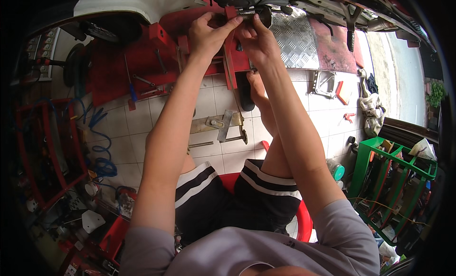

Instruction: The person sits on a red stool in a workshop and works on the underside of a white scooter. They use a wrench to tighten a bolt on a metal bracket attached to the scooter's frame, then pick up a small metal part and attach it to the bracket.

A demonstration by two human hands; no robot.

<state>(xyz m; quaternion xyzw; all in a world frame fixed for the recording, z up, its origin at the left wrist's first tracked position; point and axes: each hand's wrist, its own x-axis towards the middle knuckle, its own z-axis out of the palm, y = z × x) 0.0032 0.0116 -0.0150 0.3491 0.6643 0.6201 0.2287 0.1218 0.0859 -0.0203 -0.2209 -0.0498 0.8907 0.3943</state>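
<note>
Both my hands reach far forward to the red metal bench under the motorcycle (261,0). A dark threaded bolt (248,17) lies sideways by a red upright bar (230,13), with a dark, wider end at its right. My left hand (209,35) has its thumb and fingers closed at the bolt's left part, beside the bar. Around the right part my right hand (261,41) is closed, thumb on top and fingers underneath. The fingertips are partly hidden. Below my left hand are the red frame's bars (229,62).
Wrenches (142,80) and a blue-handled screwdriver (132,92) lie on the red surface at left. A metal clamp assembly (218,123) rests on the tiled floor between my legs. Silver tread plate (297,41) is right of my hands. A green rack (365,162) stands at right, a blue coiled hose (104,162) at left.
</note>
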